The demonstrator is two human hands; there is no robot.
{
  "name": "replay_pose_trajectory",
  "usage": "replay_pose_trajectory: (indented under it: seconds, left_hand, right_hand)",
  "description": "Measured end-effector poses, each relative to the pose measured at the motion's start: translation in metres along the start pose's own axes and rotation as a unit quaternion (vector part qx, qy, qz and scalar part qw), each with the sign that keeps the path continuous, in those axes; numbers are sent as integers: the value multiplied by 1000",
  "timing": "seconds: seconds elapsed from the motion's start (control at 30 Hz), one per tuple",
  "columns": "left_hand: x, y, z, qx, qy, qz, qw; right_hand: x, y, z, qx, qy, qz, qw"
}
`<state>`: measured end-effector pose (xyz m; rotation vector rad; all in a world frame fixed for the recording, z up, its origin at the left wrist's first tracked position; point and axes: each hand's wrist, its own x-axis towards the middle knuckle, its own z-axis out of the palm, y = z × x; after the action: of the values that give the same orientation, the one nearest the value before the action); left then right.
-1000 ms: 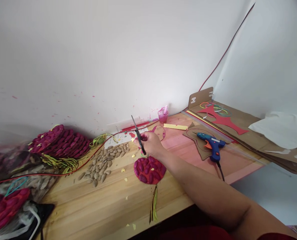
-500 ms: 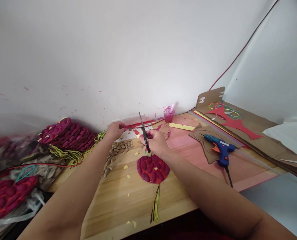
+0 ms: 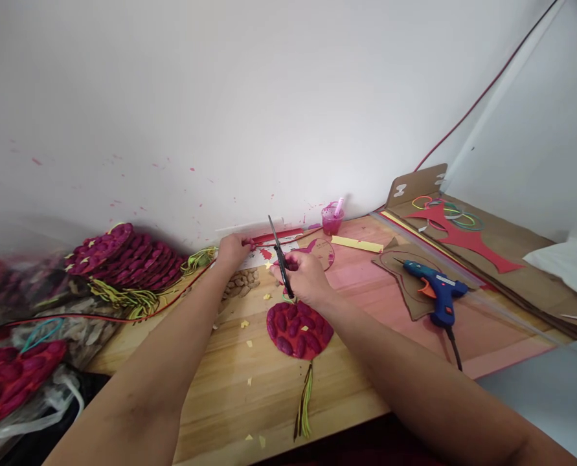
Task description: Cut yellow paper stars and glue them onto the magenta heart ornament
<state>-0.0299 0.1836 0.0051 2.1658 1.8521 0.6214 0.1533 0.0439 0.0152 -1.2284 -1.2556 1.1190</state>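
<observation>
My right hand [image 3: 305, 275] grips a pair of black-handled scissors [image 3: 282, 262], blades pointing up toward the wall. A small yellow star [image 3: 269, 264] shows just beside its fingertips. My left hand [image 3: 234, 251] has its fingers pinched together over a white paper [image 3: 256, 260] with red shapes; what they hold, if anything, is too small to make out. Below my right hand lies a round red piece [image 3: 293, 330] covered in magenta-painted shells, with one yellow scrap on it. A yellow-and-black tassel [image 3: 305, 408] hangs from its near edge.
Shells [image 3: 242, 283] lie by my left wrist. A stack of magenta discs [image 3: 137, 255] stands left. A pink cup [image 3: 333, 221] and a yellow strip [image 3: 357, 244] sit at the back. A blue glue gun [image 3: 436, 288] lies on cardboard [image 3: 399, 281] at right, its cord trailing forward.
My left hand has shifted right, closer to the scissors and over the paper. My right hand keeps hold of the scissors in nearly the same place. The view has turned slightly.
</observation>
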Motion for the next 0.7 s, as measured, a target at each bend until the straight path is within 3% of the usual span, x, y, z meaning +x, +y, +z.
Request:
replay_pose_trajectory:
  seconds: [0.43, 0.7]
  left_hand:
    - [-5, -15, -7, 6, -34, 39, 999]
    - [-9, -11, -12, -22, -48, 44, 998]
  right_hand:
    - [-2, -3, 1, -2, -5, 17, 1000]
    - [-1, -2, 1, -8, -5, 16, 1000]
